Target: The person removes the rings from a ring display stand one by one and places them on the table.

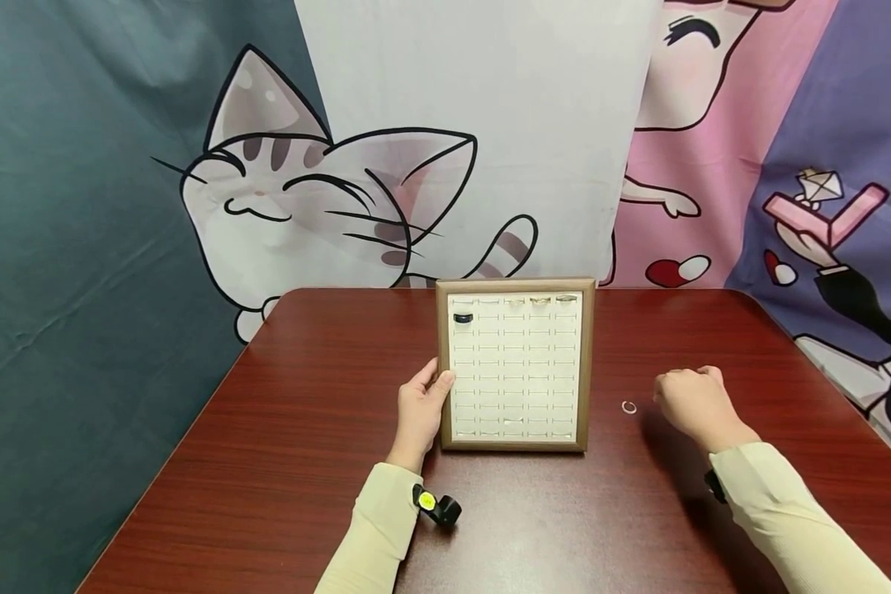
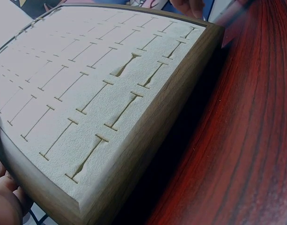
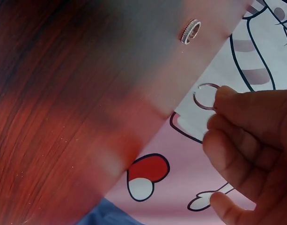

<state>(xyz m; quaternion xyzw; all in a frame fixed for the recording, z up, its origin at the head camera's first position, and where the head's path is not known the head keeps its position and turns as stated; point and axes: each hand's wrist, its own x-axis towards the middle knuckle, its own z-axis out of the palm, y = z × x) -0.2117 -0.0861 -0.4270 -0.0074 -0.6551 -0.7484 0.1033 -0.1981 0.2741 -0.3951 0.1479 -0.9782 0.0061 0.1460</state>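
With thumb in front and fingers behind, my left hand (image 1: pixel 419 412) grips the left edge of a wood-framed ring display board (image 1: pixel 584 371), which stands upright on the table. Its cream pad has rows of slots. A dark ring (image 1: pixel 463 318) sits in the second row at the far left, and several thin metal rings sit along the top row. Right of the board, my right hand (image 1: pixel 694 404) is raised over the table. In the right wrist view it pinches a thin ring (image 3: pixel 195 99) between thumb and forefinger. A studded silver ring (image 3: pixel 185 36) rests on the table near it.
The dark red wooden table (image 1: pixel 289 462) runs back to a printed cloth (image 1: pixel 564 124) with cartoon figures. Black wrist cameras are strapped to both sleeves; the left one (image 1: pixel 438 506) juts out below the board.
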